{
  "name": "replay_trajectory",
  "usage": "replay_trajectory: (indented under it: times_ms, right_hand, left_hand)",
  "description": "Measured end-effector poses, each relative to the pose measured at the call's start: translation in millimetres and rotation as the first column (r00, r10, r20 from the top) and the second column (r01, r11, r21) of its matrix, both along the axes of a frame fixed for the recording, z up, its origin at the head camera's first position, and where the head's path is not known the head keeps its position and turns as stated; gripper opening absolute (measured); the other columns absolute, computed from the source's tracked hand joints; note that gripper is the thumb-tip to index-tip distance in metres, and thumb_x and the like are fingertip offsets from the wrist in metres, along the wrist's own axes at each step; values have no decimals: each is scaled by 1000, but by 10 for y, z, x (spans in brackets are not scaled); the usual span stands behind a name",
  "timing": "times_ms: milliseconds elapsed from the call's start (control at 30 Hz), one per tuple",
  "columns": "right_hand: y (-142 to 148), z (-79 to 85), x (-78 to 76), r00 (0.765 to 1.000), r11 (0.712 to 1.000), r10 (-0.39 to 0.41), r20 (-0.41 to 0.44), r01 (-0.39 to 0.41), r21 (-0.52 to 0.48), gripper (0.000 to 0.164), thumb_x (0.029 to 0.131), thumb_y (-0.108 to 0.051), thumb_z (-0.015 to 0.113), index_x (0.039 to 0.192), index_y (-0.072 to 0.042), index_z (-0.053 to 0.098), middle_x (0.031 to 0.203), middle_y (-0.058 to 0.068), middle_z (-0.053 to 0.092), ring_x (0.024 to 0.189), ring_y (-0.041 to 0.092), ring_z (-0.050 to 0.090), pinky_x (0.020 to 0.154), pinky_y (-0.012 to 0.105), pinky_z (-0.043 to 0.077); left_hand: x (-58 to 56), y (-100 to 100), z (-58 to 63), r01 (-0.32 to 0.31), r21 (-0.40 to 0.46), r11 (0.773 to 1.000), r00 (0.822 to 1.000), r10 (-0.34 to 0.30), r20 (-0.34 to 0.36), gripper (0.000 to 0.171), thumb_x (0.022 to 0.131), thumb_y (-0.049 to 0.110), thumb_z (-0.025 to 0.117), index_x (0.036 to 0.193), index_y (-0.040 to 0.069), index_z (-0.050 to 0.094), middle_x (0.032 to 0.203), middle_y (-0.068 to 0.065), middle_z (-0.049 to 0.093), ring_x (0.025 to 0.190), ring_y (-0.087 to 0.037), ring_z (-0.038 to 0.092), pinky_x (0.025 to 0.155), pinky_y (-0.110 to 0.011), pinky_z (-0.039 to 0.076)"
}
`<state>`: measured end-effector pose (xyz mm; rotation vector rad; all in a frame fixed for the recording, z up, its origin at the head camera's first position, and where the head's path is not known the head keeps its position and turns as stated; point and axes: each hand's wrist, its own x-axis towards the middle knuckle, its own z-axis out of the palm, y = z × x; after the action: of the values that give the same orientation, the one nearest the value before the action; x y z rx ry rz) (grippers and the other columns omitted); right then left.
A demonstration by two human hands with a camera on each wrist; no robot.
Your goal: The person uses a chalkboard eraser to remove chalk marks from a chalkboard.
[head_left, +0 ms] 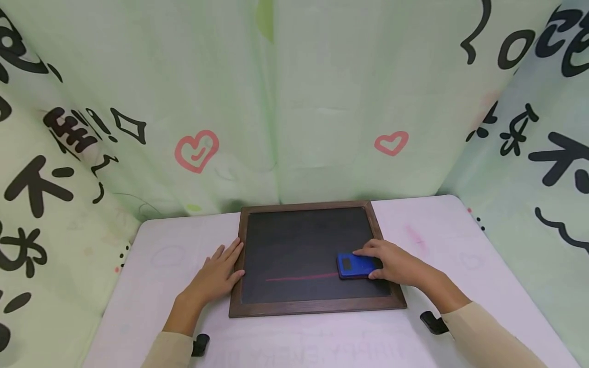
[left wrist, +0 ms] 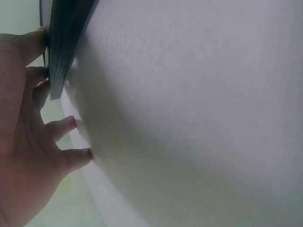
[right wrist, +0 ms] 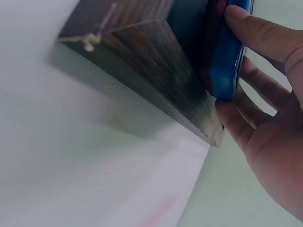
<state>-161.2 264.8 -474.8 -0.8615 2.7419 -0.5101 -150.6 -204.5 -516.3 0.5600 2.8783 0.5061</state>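
- From here I see my right hand (head_left: 391,263) pinching the blue eraser (head_left: 352,265) on the chalkboard's (head_left: 299,243) right part; uneven pressure could smear the pink line (head_left: 299,278) rather than lift it.
- My left hand (head_left: 216,273), spread and grasping nothing, rests against the wooden frame's (head_left: 317,306) left edge; if that contact is light, a hard stroke could skid everything across the surface (head_left: 299,342).
- With the frame's right side near, overrunning rightward could snag the eraser.
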Motion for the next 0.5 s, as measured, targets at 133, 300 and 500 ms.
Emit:
replay_trajectory:
  times_ms: [133, 300, 500]
  right_hand:
    - [20, -2, 71, 1000, 1000, 4, 11, -4, -4, 56, 85, -19, 86, 138, -11, 67, 127, 9, 64, 117, 31, 62, 96, 50, 55]
    - [9, -5, 102, 1000, 1000, 7, 6, -7, -6, 57, 85, -21, 86, 138, -12, 67, 127, 7, 64, 116, 30, 62, 96, 49, 55]
    - [-68, -14, 116, 1000, 1000, 11, 1, -11, 5, 57, 87, -22, 85, 139, -11, 66, 127, 8, 64, 117, 30, 61, 97, 50, 55]
  left_hand:
    - [-3, 1, -2, 0, 4, 1000, 1000, 0, -9, 70, 107, 35, 55, 164, 8, 26, 173, -11, 21, 152, -53, 26, 110, -80, 29]
    - [-9, 4, -21, -4, -2, 1000, 1000, 4, -2, 70, 107, 36, 54, 165, 8, 26, 173, -10, 21, 152, -53, 26, 110, -80, 29]
    - [-14, 7, -48, -7, -18, 1000, 1000, 7, 5, 68, 108, 36, 51, 165, 11, 24, 173, -9, 19, 153, -52, 24, 111, -79, 29]
